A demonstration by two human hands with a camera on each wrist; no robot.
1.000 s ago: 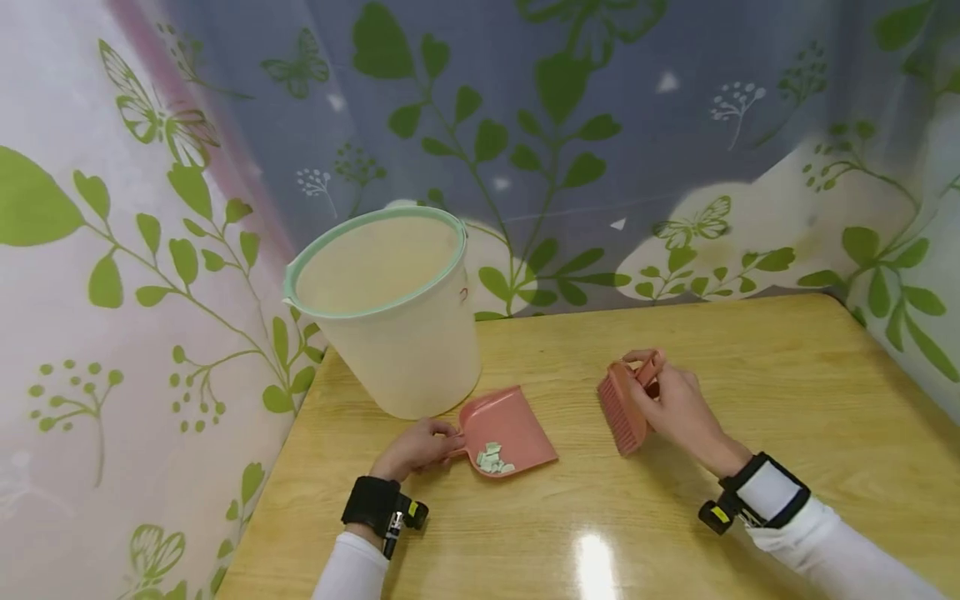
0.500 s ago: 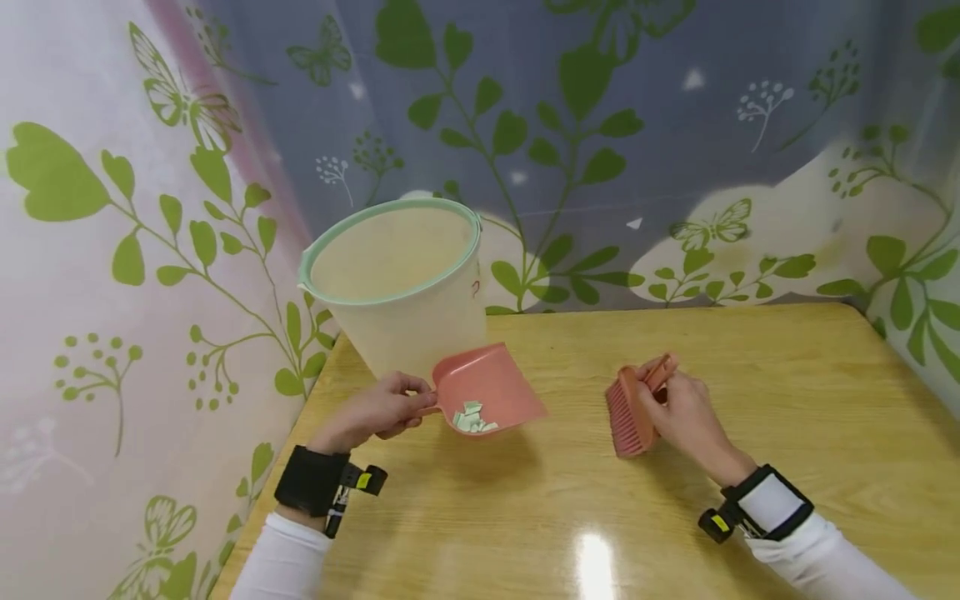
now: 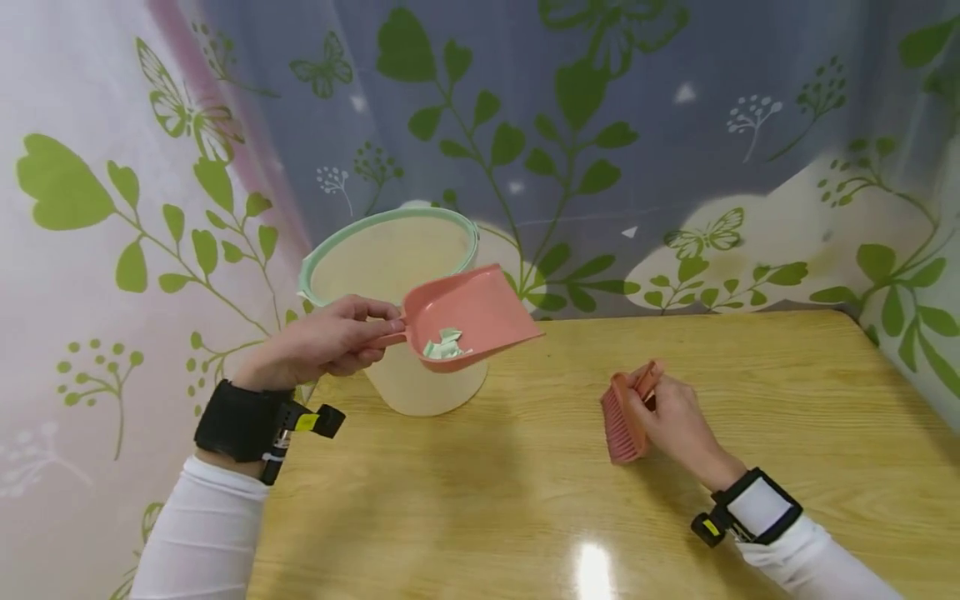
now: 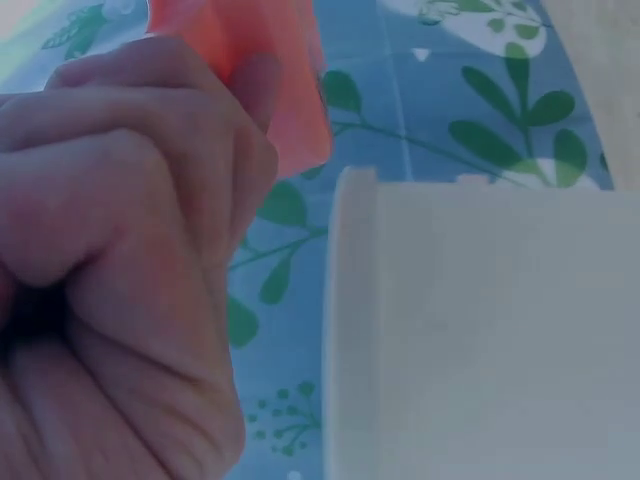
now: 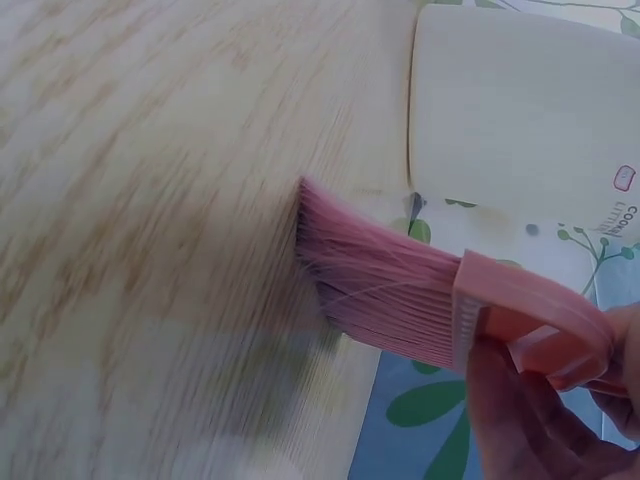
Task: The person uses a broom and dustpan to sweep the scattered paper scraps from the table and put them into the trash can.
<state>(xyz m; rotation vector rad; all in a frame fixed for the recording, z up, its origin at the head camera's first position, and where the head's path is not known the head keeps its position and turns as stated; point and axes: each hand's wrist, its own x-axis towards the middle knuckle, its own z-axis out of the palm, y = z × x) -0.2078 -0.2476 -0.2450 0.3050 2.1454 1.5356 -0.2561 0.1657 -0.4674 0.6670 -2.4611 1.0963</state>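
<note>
My left hand [image 3: 330, 337] grips the handle of a pink dustpan [image 3: 480, 312], raised in front of the near side of the bucket's rim. Several pale green paper scraps [image 3: 444, 346] lie in the pan near its handle end. Behind and below the pan stands a cream bucket [image 3: 420, 387] with a mint rim. In the left wrist view, curled fingers cover the handle, and only part of the dustpan [image 4: 295, 110] shows. On the right, my right hand [image 3: 681, 421] holds a pink hand brush [image 3: 624, 421]; its bristles [image 5: 375, 275] touch or nearly touch the tabletop.
The bucket stands at the back left of a wooden table [image 3: 540, 492]. A printed curtain [image 3: 525, 150] with leaves and butterflies hangs right behind the table and along its left side. A bright light reflection lies at the front.
My left hand has lifted the dustpan off the table, up and to the left, to the height of the bucket's rim. The scraps stay in it. The right hand and brush have barely moved.
</note>
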